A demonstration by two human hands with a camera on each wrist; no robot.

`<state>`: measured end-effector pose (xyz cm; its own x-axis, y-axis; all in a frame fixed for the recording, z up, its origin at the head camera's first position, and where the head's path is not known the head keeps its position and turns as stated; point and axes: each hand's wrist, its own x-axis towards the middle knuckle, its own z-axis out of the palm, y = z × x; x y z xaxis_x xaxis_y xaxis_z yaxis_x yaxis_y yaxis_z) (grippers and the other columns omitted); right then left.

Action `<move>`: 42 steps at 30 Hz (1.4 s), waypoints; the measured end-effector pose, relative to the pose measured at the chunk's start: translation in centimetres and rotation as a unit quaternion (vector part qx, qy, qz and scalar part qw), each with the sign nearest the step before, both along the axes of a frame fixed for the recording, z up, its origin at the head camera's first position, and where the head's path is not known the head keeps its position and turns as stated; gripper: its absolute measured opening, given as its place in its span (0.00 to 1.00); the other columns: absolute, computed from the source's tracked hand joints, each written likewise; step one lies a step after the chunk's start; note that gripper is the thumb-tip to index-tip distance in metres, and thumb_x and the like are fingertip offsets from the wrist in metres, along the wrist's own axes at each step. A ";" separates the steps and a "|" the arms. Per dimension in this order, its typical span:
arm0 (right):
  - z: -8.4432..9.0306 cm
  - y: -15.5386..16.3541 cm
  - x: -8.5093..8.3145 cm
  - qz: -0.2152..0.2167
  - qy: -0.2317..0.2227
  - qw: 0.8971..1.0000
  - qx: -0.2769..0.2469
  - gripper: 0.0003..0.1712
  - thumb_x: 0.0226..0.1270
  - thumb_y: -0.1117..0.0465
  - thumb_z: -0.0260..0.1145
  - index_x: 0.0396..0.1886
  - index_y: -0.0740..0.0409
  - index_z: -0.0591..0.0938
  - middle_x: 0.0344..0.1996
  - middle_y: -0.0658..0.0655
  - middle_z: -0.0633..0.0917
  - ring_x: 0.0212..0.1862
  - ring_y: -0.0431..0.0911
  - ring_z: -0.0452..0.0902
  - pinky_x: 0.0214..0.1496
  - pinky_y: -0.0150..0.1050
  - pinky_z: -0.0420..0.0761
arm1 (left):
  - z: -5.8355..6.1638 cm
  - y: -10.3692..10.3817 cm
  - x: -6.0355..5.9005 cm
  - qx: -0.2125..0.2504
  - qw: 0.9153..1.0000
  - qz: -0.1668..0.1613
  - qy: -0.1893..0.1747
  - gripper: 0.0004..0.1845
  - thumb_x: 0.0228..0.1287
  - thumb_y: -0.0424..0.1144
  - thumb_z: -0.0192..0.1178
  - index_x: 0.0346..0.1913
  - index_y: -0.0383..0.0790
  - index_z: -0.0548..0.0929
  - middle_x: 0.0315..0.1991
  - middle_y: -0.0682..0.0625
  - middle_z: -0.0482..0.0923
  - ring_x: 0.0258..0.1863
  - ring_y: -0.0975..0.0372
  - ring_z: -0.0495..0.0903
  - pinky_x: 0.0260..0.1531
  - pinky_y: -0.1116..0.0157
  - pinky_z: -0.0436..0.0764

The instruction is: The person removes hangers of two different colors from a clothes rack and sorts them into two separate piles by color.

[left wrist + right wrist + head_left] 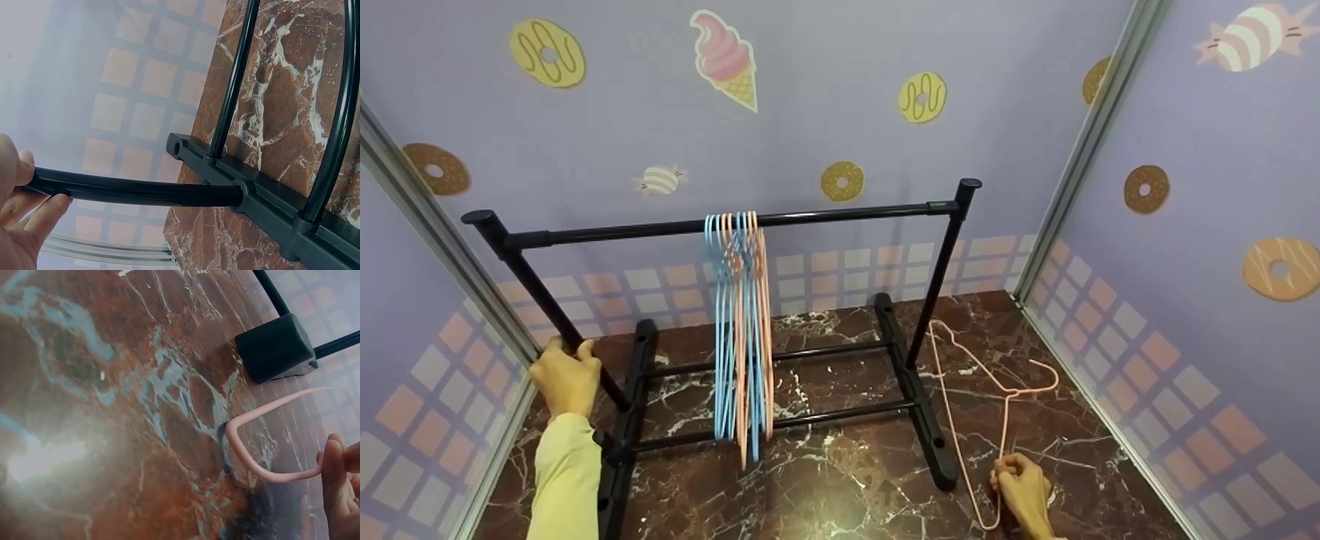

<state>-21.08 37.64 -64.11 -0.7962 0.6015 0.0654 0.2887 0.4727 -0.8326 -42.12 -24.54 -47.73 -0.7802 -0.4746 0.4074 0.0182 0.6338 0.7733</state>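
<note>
We see the left hand clenched round the left upright of the black metal clothes rack. Right of the rack's foot, the right hand pinches a thin pink wire hanger lying on the brown marble worktop.

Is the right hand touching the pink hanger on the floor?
Touching. In the right wrist view the fingers of the right hand pinch the pink hanger at its bent corner; the head view shows the same grip.

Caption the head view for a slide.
Left hand grips the black rack post; right hand pinches a pink hanger on the marble floor.
</note>
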 end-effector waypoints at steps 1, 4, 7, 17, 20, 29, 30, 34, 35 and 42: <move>-0.1 0.0 0.0 -0.003 -0.008 1.000 0.009 0.06 0.64 0.63 0.66 0.31 0.61 0.85 0.17 0.48 0.85 0.21 0.36 0.80 0.34 0.27 0.73 | 0.0 0.0 0.0 0.001 1.000 0.000 0.000 0.16 0.69 0.35 0.60 0.49 0.21 0.79 0.45 0.19 0.79 0.52 0.24 0.72 0.59 0.38 0.68; -0.3 0.1 0.0 -0.005 -0.023 0.999 0.030 0.05 0.61 0.62 0.66 0.29 0.59 0.85 0.17 0.47 0.85 0.23 0.37 0.79 0.36 0.33 0.73 | 0.0 0.1 -0.1 0.002 1.000 0.000 -0.001 0.17 0.69 0.35 0.60 0.49 0.21 0.79 0.45 0.19 0.79 0.53 0.25 0.72 0.60 0.38 0.68; -0.4 0.3 -0.1 -0.002 -0.032 0.998 0.053 0.05 0.58 0.62 0.67 0.26 0.58 0.84 0.17 0.46 0.84 0.25 0.39 0.79 0.37 0.37 0.73 | 0.0 0.2 -0.1 0.002 1.000 0.003 -0.004 0.16 0.69 0.36 0.60 0.49 0.22 0.78 0.45 0.19 0.80 0.53 0.25 0.72 0.60 0.38 0.68; -1.1 0.4 -0.2 -0.014 -0.026 0.995 0.093 0.07 0.53 0.62 0.69 0.18 0.53 0.81 0.16 0.48 0.85 0.25 0.43 0.81 0.40 0.44 0.76 | -0.3 0.3 -0.2 -0.004 1.000 0.015 -0.002 0.16 0.69 0.37 0.60 0.50 0.24 0.79 0.46 0.21 0.81 0.52 0.27 0.75 0.57 0.38 0.71; -1.0 0.4 -0.3 -0.013 -0.016 0.994 0.105 0.07 0.51 0.63 0.70 0.18 0.55 0.81 0.16 0.49 0.85 0.25 0.45 0.81 0.41 0.47 0.77 | -0.3 0.2 -0.2 -0.004 1.000 0.014 -0.006 0.17 0.70 0.37 0.61 0.51 0.24 0.79 0.46 0.22 0.81 0.52 0.27 0.75 0.57 0.38 0.71; -1.0 0.3 -0.4 -0.006 -0.009 0.993 0.116 0.07 0.50 0.64 0.72 0.19 0.58 0.81 0.16 0.52 0.85 0.27 0.51 0.84 0.45 0.56 0.78 | -0.2 -0.1 -0.2 0.000 1.000 0.007 -0.011 0.17 0.70 0.37 0.60 0.52 0.24 0.78 0.47 0.21 0.80 0.53 0.26 0.74 0.59 0.38 0.70; -1.0 0.4 -0.5 -0.005 -0.010 0.993 0.117 0.07 0.51 0.64 0.72 0.19 0.58 0.81 0.17 0.52 0.86 0.27 0.52 0.84 0.46 0.56 0.78 | -0.2 -0.1 -0.2 0.002 1.000 0.006 -0.010 0.17 0.70 0.37 0.60 0.52 0.24 0.78 0.47 0.21 0.80 0.53 0.26 0.74 0.59 0.38 0.70; -0.9 0.2 -0.5 -0.001 -0.002 0.991 0.131 0.09 0.55 0.63 0.73 0.23 0.62 0.81 0.19 0.55 0.86 0.29 0.57 0.85 0.47 0.58 0.77 | -0.2 -0.1 -0.2 0.007 1.000 0.004 -0.010 0.17 0.69 0.37 0.60 0.51 0.24 0.78 0.47 0.21 0.80 0.54 0.26 0.73 0.60 0.39 0.69; -0.8 0.0 -0.5 -0.004 0.000 0.991 0.133 0.09 0.57 0.62 0.72 0.25 0.62 0.82 0.19 0.55 0.87 0.30 0.57 0.85 0.46 0.57 0.77 | -0.2 -0.1 -0.2 0.009 1.000 0.003 -0.011 0.17 0.69 0.37 0.60 0.51 0.24 0.78 0.46 0.21 0.80 0.54 0.26 0.73 0.60 0.39 0.69; 1.2 -2.5 -1.0 -0.020 0.101 0.984 0.146 0.13 0.61 0.65 0.71 0.43 0.64 0.82 0.27 0.55 0.90 0.30 0.50 0.87 0.39 0.48 0.80 | -0.2 -0.2 -0.1 0.010 1.000 -0.001 -0.006 0.17 0.69 0.37 0.60 0.51 0.23 0.78 0.45 0.20 0.80 0.53 0.26 0.73 0.59 0.38 0.69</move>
